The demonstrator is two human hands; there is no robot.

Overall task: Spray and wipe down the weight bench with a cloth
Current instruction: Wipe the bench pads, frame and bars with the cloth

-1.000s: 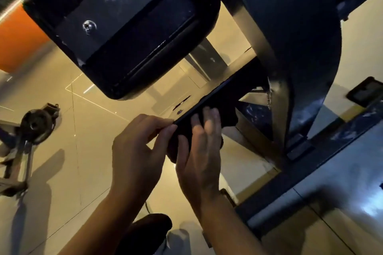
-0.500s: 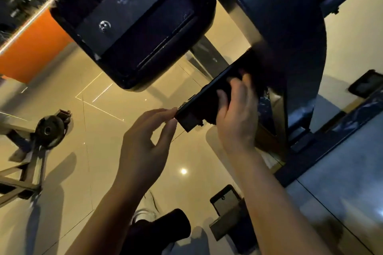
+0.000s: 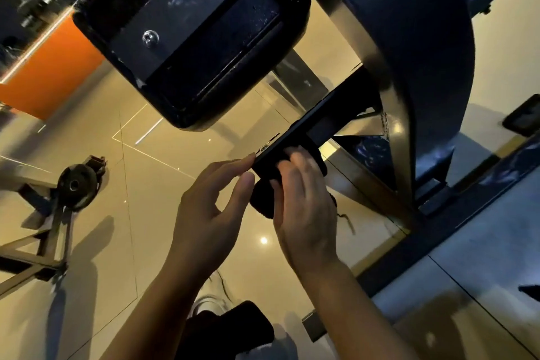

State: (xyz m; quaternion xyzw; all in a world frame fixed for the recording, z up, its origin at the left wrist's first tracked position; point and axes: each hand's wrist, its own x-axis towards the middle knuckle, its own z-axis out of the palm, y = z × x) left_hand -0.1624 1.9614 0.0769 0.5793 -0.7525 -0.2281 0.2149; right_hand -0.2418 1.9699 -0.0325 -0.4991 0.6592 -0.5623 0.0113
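I look up at the underside of the weight bench pad (image 3: pixel 193 38), black with a bolted metal plate. A black frame bar (image 3: pixel 327 123) runs from the bench's curved steel upright (image 3: pixel 409 67) toward me. My right hand (image 3: pixel 304 207) holds a dark cloth (image 3: pixel 263 199) wrapped around the near end of that bar, fingers curled over it. My left hand (image 3: pixel 210 213) is beside it, its fingertips touching the bar's end, fingers loosely bent. No spray bottle is in view.
Glossy tiled floor (image 3: pixel 131 213) lies below. A weight plate on a metal stand (image 3: pixel 76 184) sits at the left. An orange wall panel (image 3: pixel 49 73) is at the upper left. Dark base rails (image 3: pixel 453 228) cross the right side. My dark-clad knee (image 3: pixel 228 327) is at bottom centre.
My right hand slid the cloth up the bar toward the upright, then back down to its near end. My left hand stayed at the bar's tip.
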